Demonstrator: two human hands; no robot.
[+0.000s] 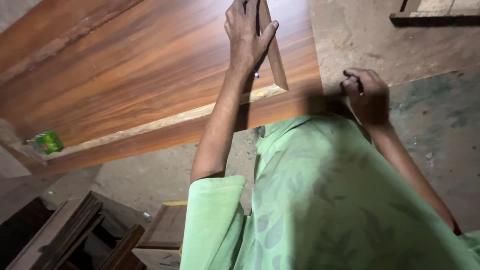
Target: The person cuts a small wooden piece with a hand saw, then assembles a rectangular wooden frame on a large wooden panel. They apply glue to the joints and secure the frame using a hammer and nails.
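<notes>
From the head camera we see our left hand [247,32] stretched out over a big wood-grain board [150,75], fingers closed around a narrow wooden strip [275,52] that lies slanted on the board near its front edge. A pen [256,74] with a blue tip pokes out below that hand. Our right hand [369,95] sits curled at the board's right corner, touching its edge; we cannot tell whether it holds anything. A small green container [48,142] rests at the board's left end. Our green leaf-print shirt [325,200] fills the lower frame, and wooden boxes [100,235] stand on the concrete floor [430,125] below.
</notes>
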